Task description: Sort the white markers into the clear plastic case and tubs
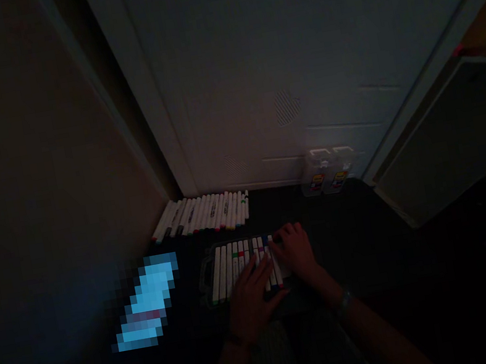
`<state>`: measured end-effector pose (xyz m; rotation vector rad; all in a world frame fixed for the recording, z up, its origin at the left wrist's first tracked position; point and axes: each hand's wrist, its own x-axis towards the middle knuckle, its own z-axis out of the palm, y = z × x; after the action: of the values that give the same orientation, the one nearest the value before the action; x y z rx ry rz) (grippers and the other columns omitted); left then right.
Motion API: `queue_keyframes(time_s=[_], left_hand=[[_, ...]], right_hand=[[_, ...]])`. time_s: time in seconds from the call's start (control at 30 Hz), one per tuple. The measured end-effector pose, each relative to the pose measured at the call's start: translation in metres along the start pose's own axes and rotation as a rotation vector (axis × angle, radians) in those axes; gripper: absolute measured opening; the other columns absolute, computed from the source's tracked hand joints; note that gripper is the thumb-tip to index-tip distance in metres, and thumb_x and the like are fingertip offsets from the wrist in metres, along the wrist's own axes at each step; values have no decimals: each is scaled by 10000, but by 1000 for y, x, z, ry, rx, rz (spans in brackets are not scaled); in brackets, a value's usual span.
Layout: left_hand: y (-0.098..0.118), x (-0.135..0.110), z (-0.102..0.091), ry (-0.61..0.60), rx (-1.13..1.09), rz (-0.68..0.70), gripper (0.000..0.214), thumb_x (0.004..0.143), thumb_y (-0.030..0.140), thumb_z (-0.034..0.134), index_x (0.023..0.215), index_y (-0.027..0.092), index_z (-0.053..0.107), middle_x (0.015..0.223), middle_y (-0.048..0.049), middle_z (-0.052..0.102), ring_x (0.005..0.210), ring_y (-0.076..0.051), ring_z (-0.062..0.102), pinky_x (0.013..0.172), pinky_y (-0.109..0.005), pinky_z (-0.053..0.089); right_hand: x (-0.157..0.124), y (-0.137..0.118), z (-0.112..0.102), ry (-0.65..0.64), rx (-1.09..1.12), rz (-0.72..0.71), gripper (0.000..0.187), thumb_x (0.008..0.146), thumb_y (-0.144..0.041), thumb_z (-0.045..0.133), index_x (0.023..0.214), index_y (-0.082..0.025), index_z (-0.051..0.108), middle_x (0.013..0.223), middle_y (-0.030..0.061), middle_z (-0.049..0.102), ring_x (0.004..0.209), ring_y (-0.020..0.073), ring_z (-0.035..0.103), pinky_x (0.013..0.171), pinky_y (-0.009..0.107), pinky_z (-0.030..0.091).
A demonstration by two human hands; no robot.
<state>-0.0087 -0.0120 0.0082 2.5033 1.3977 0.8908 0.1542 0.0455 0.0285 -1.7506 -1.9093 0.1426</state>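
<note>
A row of white markers, some with coloured bands, lies side by side in a clear plastic case on the dark table. My left hand rests over the middle and right of the row, its fingers spread and open, touching the markers and hiding parts of them. At the right end of the row is my right hand. Its fingers are bent but apart, with fingertips by the top of the last marker; no marker is plainly held in it.
Behind the case, a second row of white markers lies near the wall. Two clear plastic cases with labels stand upright at the back right. A bright blue pixelated patch shows at the left. The dark table meets a pale panel behind.
</note>
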Motion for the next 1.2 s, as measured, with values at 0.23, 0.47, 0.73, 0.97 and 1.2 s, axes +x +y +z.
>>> queue_keyframes(time_s=[0.23, 0.47, 0.73, 0.97, 1.2], left_hand=[[0, 1, -1, -29, -38, 13, 568, 738, 497, 580, 1242, 255, 484, 1302, -32, 490, 1250, -249, 379, 1010, -437, 385], [6, 3, 7, -42, -89, 23, 587, 727, 483, 604, 1244, 238, 473, 1321, -43, 469, 1257, -232, 370, 1020, -421, 373], [30, 9, 10, 2, -115, 66, 678, 703, 513, 611, 1286, 234, 404, 1324, -73, 454, 1249, -265, 366, 1028, -451, 331], [26, 2, 1, 270, -160, -178, 378, 863, 370, 403, 1197, 194, 422, 1170, -95, 531, 1093, -235, 486, 930, -412, 377], [20, 3, 4, 299, -192, -185, 240, 903, 329, 333, 930, 200, 534, 934, -50, 601, 911, -195, 541, 819, -341, 412]], right_hand=[[2, -10, 9, 44, 39, 78, 278, 783, -462, 534, 834, -216, 652, 1018, 107, 542, 974, 260, 440, 840, 399, 360], [-1, 17, -3, 44, 700, 234, 391, 830, -516, 408, 872, -221, 662, 841, 32, 638, 864, 202, 554, 775, 325, 426], [-14, 20, -53, 148, 795, 58, 408, 872, -469, 375, 1169, -253, 554, 963, 36, 655, 830, 177, 601, 692, 275, 447], [-43, -7, -55, -146, 121, -394, 436, 905, -281, 363, 1338, -237, 367, 1088, 86, 637, 958, 187, 592, 872, 321, 363], [-57, -9, -59, -112, 215, -409, 396, 906, -273, 362, 1297, -258, 424, 1167, 67, 596, 1049, 199, 547, 916, 349, 342]])
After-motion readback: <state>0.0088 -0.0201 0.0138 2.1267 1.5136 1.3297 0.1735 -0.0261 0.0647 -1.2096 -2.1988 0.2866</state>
